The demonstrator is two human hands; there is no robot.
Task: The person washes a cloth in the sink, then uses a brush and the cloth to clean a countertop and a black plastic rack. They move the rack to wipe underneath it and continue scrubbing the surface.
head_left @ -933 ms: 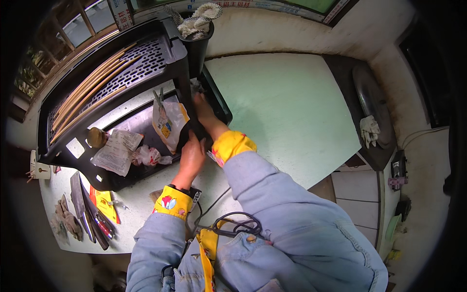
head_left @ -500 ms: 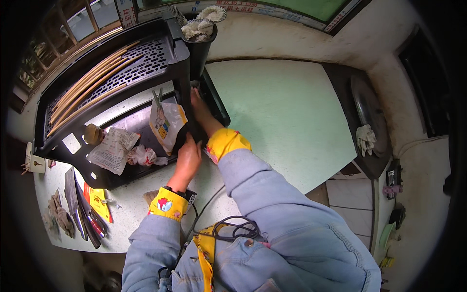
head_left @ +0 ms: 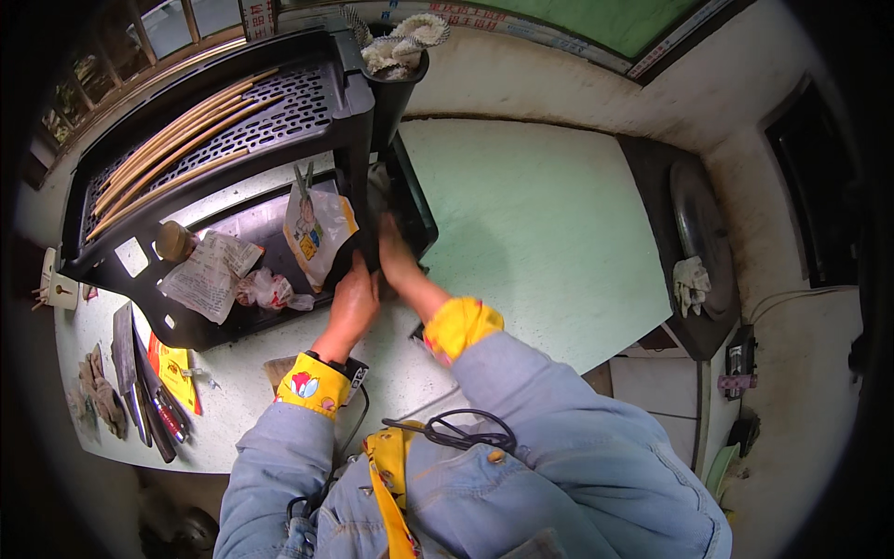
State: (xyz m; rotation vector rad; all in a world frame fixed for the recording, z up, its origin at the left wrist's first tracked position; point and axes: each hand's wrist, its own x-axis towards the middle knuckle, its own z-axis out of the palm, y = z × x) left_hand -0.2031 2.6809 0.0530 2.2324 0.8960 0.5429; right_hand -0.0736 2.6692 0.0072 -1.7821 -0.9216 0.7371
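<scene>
A black plastic rack [head_left: 352, 110] with a slotted top stands at the left of the pale table. My left hand [head_left: 354, 306] is closed round the near right corner of its lower part. Along the outer right side of the rack lies my right hand [head_left: 399, 259], its fingers stretched toward the back; the fingertips are partly lost in shadow. Next to it is a low black tray [head_left: 421, 210], partly behind the rack. Inside the lower level are a printed plastic bag [head_left: 317, 228], a crumpled printed wrapper [head_left: 216, 275], a small knotted bag [head_left: 268, 289] and a lidded jar [head_left: 175, 241].
Several wooden sticks [head_left: 177, 144] lie on the rack's top. A black bin [head_left: 389, 102] holding cloths or gloves stands behind. Cleavers or knives [head_left: 138, 377], a yellow packet [head_left: 174, 373] and gloves [head_left: 101, 389] lie at left. A large round lid [head_left: 703, 228] and white gloves [head_left: 690, 284] are at right.
My right hand has slid nearer to me along the rack's side. My left hand stays at the near corner. The whole view has shifted slightly.
</scene>
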